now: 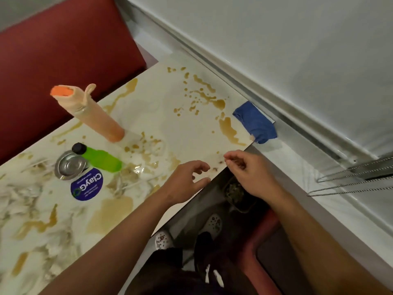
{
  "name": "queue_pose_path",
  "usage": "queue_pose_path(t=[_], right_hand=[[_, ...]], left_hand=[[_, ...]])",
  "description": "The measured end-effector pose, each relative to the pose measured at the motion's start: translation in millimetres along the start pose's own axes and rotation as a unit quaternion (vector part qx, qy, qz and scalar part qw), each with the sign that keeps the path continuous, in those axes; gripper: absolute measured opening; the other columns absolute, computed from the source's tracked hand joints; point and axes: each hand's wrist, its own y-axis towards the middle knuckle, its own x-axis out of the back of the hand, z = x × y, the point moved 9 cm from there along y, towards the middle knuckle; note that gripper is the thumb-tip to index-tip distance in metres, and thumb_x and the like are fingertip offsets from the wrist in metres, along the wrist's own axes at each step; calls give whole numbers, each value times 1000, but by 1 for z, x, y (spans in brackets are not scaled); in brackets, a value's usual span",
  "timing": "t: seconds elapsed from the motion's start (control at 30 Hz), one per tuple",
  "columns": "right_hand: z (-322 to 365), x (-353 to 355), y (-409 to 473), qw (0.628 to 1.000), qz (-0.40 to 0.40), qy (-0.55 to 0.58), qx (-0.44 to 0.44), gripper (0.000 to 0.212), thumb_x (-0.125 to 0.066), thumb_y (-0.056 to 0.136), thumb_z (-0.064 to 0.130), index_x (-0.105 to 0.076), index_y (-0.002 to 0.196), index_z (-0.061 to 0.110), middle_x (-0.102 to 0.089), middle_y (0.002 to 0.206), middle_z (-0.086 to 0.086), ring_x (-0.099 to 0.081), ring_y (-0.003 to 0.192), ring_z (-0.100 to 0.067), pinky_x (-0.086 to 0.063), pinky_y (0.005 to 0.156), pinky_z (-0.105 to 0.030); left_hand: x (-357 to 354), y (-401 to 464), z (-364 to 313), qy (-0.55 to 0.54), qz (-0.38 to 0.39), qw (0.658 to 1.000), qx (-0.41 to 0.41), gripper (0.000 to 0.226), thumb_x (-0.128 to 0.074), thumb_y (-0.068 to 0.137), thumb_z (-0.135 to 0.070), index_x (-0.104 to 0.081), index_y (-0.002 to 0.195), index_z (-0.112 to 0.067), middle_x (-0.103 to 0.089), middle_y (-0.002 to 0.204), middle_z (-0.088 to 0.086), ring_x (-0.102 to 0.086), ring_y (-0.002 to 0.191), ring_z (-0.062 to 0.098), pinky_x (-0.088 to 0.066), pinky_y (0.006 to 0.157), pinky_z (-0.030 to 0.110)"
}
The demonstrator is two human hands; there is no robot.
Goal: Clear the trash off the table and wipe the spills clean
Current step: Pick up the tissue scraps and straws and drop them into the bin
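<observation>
- Left hand (pixel 187 179) is held over the table (pixel 148 107) edge, fingers loosely spread, nothing grasped.
- Right hand (pixel 246 169): fingertips pinched together; contents can't be told.
- Brown spills (pixel 227 126) are splattered near the blue cloth (pixel 255 122).

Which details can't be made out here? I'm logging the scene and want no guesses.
- Head view: whether the right hand pinches any crumb; its curled fingers hide it.
- Contents of the dark bin under the table: dim, partly behind the right hand.
- Blue sticker small print: blurred.
</observation>
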Motion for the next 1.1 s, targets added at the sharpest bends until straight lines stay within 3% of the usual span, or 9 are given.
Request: queue_pose_path(t=[0.33, 0.5, 0.57, 0.73, 0.93, 1.1], right_hand=[[67, -108, -3, 994, 87, -62, 8, 22, -59, 101, 33, -69, 121, 30, -68, 108, 19, -63, 89, 2, -51, 81, -17], [78, -169, 7, 990, 101, -102, -4, 28, -59, 101, 31, -66, 127, 27, -67, 114, 14, -64, 91, -2, -53, 88, -25], [78, -200, 12, 982, 125, -144, 2, 31, -58, 102, 30, -64, 132, 26, -65, 124, 10, -63, 102, -8, -51, 96, -31], [74, -265, 31, 946, 161, -280, 21, 40, -49, 105, 23, -53, 144, 25, -47, 150, -1, -40, 138, -25, -36, 110, -36], [62, -304, 40, 860, 223, -455, 60, 46, -54, 100, 38, -52, 144, 24, -50, 146, -6, -34, 140, -35, -21, 118, -51], [66, -318, 38, 842, 204, -491, 88, 45, -57, 100, 39, -53, 142, 25, -56, 136, -7, -38, 136, -35, -12, 119, -57]], left_hand=[[79, -107, 112, 13, -65, 994, 88, 24, -71, 92, -32, -65, 115, -33, -65, 111, -22, -61, 99, -3, -50, 82, 20], [129, -139, 174, 94, -143, 975, 145, 35, -74, 90, -27, -65, 123, -21, -63, 118, -7, -60, 103, 12, -42, 86, 23], [144, -143, 193, 114, -165, 966, 162, 38, -76, 88, -22, -66, 124, -15, -63, 122, 2, -61, 110, 21, -42, 89, 27], [145, -134, 234, 166, -94, 965, 182, 59, -75, 87, -21, -54, 143, -15, -50, 146, 12, -49, 132, 32, -42, 107, 41], [136, -130, 247, 170, -50, 966, 188, 52, -66, 93, -18, -53, 143, -16, -56, 138, 11, -53, 127, 30, -40, 105, 34], [139, -128, 241, 149, -61, 972, 170, 35, -66, 94, -18, -67, 128, -14, -67, 121, 11, -63, 112, 29, -50, 93, 36]])
